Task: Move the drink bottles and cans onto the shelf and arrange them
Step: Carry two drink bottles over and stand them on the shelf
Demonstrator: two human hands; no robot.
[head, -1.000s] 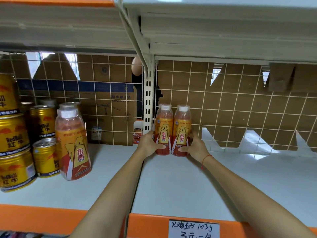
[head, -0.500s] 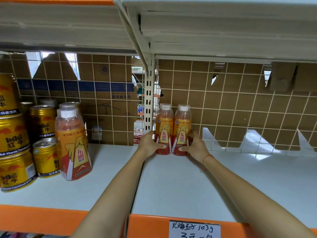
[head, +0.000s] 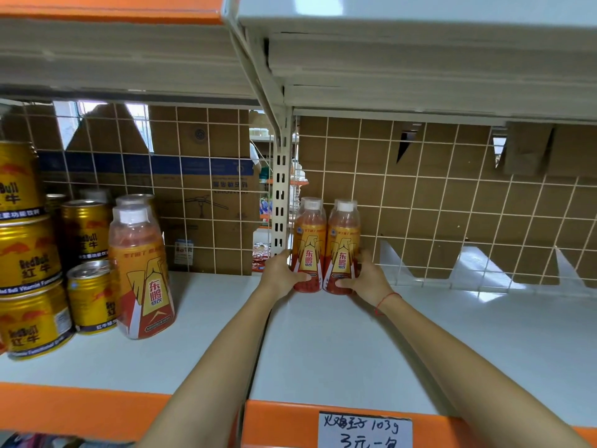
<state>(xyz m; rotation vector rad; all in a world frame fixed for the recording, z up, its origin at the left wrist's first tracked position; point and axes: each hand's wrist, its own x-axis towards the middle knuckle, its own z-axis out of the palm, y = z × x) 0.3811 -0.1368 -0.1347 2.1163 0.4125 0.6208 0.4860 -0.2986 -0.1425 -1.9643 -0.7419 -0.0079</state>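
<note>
While both arms reach deep into the shelf bay, two orange-labelled drink bottles stand upright and touching side by side at the back of the white shelf point(head: 339, 344), just right of the slotted upright post point(head: 279, 202) and close against the wire grid back panel point(head: 452, 202). The left bottle point(head: 308, 244) is gripped low on its body by the left hand point(head: 280, 275), thumb across the front and fingers curled round the far side. The right bottle point(head: 343, 245) is held the same way by the right hand point(head: 368, 278), its fingers wrapped round the base; a red string point(head: 386, 300) circles that wrist. Both bottles appear to rest on the shelf, though their bottoms are partly hidden by the hands.

Further left, in the neighbouring bay, another bottle of the same drink point(head: 140, 270) stands near the front, with what looks like a second one point(head: 137, 200) right behind it. Beside these are gold Red Bull cans point(head: 29, 253), stacked in tiers along the left edge. Cardboard boxes point(head: 200, 195) show through the grid behind. On the orange front rail point(head: 80, 405) a handwritten price tag point(head: 365, 430) is fixed below the arms.
</note>
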